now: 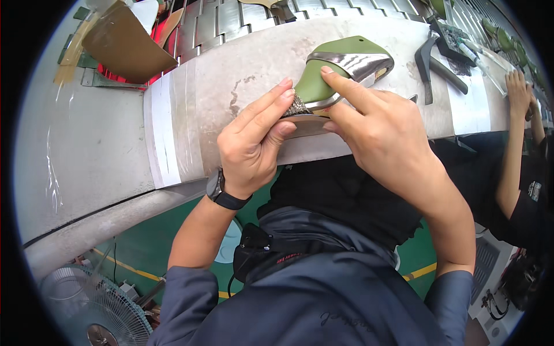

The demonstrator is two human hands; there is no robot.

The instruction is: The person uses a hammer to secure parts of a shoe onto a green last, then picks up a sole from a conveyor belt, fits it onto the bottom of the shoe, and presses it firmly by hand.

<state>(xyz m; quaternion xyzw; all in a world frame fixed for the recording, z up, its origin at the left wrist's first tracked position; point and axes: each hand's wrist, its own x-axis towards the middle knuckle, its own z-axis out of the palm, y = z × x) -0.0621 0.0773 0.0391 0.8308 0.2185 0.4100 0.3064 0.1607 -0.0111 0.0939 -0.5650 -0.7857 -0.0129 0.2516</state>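
A green shoe last wearing a shiny silver upper lies tilted at the table's near edge. A band of sparkling stones wraps its end nearest my left hand, with a thin sole-like edge below. My left hand is closed on that end, fingers over the stones and thumb near the sole edge. Gripping the last's near side is my right hand, index finger pressed on the green surface; its other fingertips are partly hidden beneath.
A hammer and a dark tray of small items lie to the right. Beyond the table runs a slatted metal conveyor. Brown sheet stands at far left. Another person's hand works at far right. A fan stands below left.
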